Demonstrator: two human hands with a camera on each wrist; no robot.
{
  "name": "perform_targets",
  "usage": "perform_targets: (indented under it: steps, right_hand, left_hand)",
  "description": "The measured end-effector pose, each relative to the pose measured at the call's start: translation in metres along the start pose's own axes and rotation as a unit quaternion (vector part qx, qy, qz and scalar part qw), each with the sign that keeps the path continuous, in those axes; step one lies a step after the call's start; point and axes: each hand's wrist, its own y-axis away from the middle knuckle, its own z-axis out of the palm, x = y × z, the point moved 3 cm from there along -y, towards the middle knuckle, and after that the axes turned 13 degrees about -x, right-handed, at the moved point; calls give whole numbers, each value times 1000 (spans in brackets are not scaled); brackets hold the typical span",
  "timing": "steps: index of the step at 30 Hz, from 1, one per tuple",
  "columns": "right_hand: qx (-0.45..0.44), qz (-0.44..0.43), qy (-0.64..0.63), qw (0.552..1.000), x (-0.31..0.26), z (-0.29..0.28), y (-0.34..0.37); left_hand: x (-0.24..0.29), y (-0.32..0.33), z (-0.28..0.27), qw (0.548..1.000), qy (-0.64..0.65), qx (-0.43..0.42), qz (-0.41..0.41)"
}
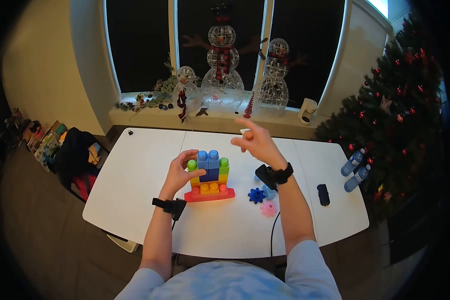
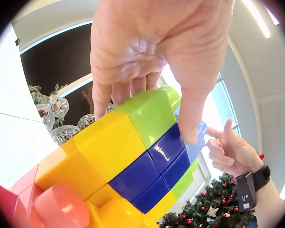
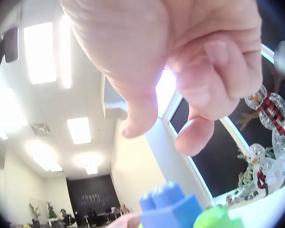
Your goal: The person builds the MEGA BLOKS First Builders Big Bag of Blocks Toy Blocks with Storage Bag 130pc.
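A stack of toy building blocks [image 1: 210, 175] stands on the table, with a red base [image 1: 210, 197], orange and yellow blocks above it, dark blue in the centre, green at both sides and light blue blocks [image 1: 208, 159] on top. My left hand [image 1: 178, 172] grips its left side, the thumb across the dark blue front and the fingers behind the green and yellow blocks [image 2: 111, 142]. Raised beyond the stack to the right, my right hand [image 1: 259, 145] holds nothing; its thumb and index finger are spread and the other fingers loosely curled.
Toy gears, one dark blue [image 1: 256, 195], one pink [image 1: 268, 209] and one light blue [image 1: 270, 192], lie under my right forearm. Farther right on the white table [image 1: 135, 200] are a black case [image 1: 323, 195] and two water bottles [image 1: 357, 179]. Wire snowmen [image 1: 222, 70] line the windowsill.
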Motion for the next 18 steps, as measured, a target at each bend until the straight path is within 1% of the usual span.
perform_targets:
  steps: [1,2,4,5,6,7,9,11,14,15,16,17,18]
  right_hand:
    - [51,-8,-25,998,4,-21,7]
    - [55,1,-21,998,13,-36,15]
    - [117,-5,48,992,35,-64,35]
    - [119,6,54,991,53,-70,47]
    - [88,46,157,983,74,-70,58]
    - [54,83,257,961,93,-67,69]
    - [-15,210,275,938,126,-56,93]
    - [-55,229,324,916,149,-42,113]
    - [-8,201,334,921,169,-22,131]
    - [-11,201,332,922,173,-17,135]
    - [17,169,350,921,176,-15,137]
    - [45,137,368,918,168,-12,137]
    - [43,136,367,919,164,-5,136]
  left_hand:
    - [1,-1,-1,1000,7,-5,1]
    - [6,-2,-4,1000,11,-11,-6]
    - [13,-8,-7,1000,10,-23,-6]
    - [16,-9,-6,1000,3,-21,3]
    - [18,-11,-5,1000,-2,-24,-3]
    - [20,-12,-2,1000,-8,-24,-7]
    - [23,-13,4,999,4,-28,-16]
    - [21,-14,5,999,8,-27,-25]
    - [21,-13,8,1000,-2,-16,-14]
    - [22,-14,9,1000,4,-14,-13]
    - [24,-14,9,1000,11,-12,-11]
    - [24,-14,10,1000,10,-10,-13]
    - [25,-15,11,1000,4,-10,-17]
